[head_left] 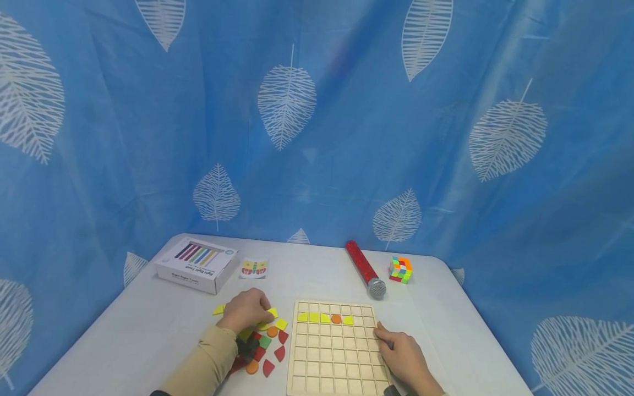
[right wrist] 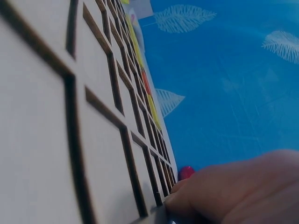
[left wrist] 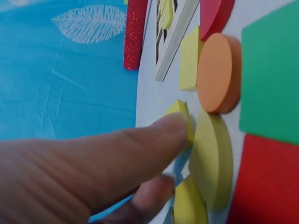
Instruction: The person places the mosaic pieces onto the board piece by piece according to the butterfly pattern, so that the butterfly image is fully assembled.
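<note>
In the head view my left hand (head_left: pixel 246 309) reaches down into a loose pile of flat coloured pieces. The left wrist view shows its thumb (left wrist: pixel 170 128) overlapping a yellow piece (left wrist: pixel 180 109), with a gap between thumb and finger. Beside them lie an orange disc (left wrist: pixel 217 72), a green piece (left wrist: pixel 273 74) and a red piece (left wrist: pixel 264 182). My right hand (head_left: pixel 403 355) grips the right edge of a pale wooden grid board (head_left: pixel 334 352). Across the board's second row from the far edge sit several yellow pieces (head_left: pixel 313 317) and an orange disc (head_left: pixel 336 319).
At the back left stands a white box (head_left: pixel 198 264) beside a small pattern card (head_left: pixel 254 268). A red glittery microphone (head_left: pixel 364 267) and a colourful puzzle cube (head_left: pixel 400 269) lie beyond the board. A blue leaf-patterned curtain (head_left: pixel 337 181) hangs behind the white table (head_left: pixel 307 264).
</note>
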Demonstrator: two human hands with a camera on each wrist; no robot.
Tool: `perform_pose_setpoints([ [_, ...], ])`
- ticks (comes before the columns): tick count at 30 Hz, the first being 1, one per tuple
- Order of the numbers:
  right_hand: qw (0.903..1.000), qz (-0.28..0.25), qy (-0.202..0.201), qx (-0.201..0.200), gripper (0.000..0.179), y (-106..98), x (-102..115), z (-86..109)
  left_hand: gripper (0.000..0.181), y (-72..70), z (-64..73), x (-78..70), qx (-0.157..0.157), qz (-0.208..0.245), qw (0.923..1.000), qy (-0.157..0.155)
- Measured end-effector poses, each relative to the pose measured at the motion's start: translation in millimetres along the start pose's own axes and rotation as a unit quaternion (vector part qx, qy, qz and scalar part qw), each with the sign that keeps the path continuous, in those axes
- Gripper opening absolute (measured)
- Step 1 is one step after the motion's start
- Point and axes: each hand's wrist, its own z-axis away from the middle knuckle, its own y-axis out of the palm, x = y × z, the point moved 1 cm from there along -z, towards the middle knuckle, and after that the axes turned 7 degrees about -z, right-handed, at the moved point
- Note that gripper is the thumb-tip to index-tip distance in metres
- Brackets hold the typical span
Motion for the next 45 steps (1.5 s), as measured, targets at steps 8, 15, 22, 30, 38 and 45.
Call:
perform_pose_setpoints([
  [8,1.0000,0.000,0.002,0.001,0.030,-0.4,0.6,0.1,0.007,3.3,-5.9,-0.5,-0.006,0.054,0.9985,0.001],
  [15,1.0000,0.006,-0.006,0.002,0.029,-1.2,0.7,-0.5,0.005,3.6,-11.4,-9.4,-0.007,0.089,0.9958,0.020],
  [22,1.0000,-0.006,-0.001,-0.004,0.030,0.1,-1.1,-1.0,0.006,9.1,-15.0,-37.4,0.010,0.126,0.9907,0.050],
  [30,0.9998,0.007,-0.016,-0.011,0.030,-1.1,0.2,-1.6,0.005,25.9,-19.0,-80.5,0.011,0.127,0.9840,0.125],
  [38,0.9997,-0.009,-0.022,0.004,0.032,2.6,-0.3,-1.9,0.007,52.4,-18.6,-121.3,0.018,0.131,0.9789,0.156],
  [45,0.9997,-0.007,-0.022,0.005,0.031,-1.5,-3.5,-2.0,0.008,77.5,-23.3,-148.0,0.007,0.125,0.9765,0.175],
])
